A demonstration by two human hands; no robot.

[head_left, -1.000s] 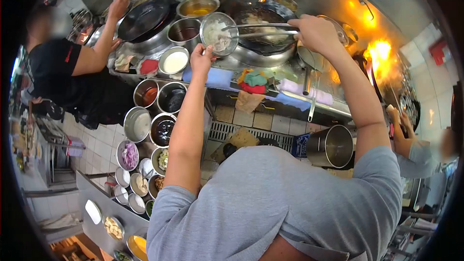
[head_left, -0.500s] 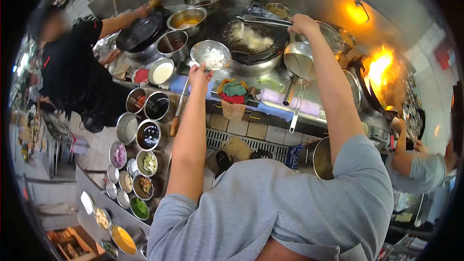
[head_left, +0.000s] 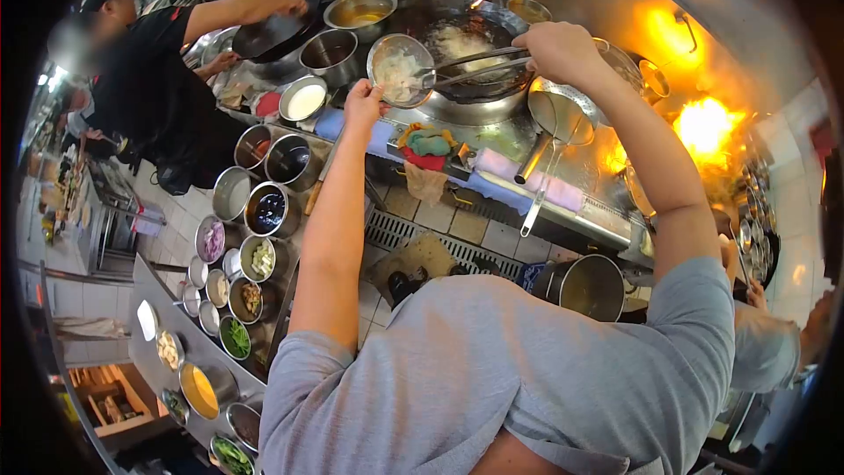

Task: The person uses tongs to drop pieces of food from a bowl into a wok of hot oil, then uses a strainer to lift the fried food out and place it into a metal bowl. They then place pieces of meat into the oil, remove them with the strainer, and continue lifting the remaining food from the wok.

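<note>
My left hand (head_left: 363, 106) grips the rim of a small metal bowl (head_left: 379, 54), which is tilted and holds pale white pieces of food (head_left: 398, 76). In my right hand (head_left: 560, 50) are long metal tongs (head_left: 479, 69). The tongs' tips reach into the bowl, at the white pieces. Right of the bowl and below the tongs, a wok (head_left: 510, 35) of dark oil has pale food (head_left: 462, 40) frying in it. Whether the tips pinch a piece I cannot make out.
Tall flames (head_left: 706, 127) rise at the right, near another person (head_left: 763, 334). A person in black (head_left: 149, 88) works at a wok (head_left: 274, 33) on the left. A strainer (head_left: 563, 110) rests on the stove. Folded cloths (head_left: 426, 148) lie along the front edge.
The tongs have swung from over the wok's far side down to the bowl. The bowl has moved slightly up and right and tilted. The flames at the right have spread.
</note>
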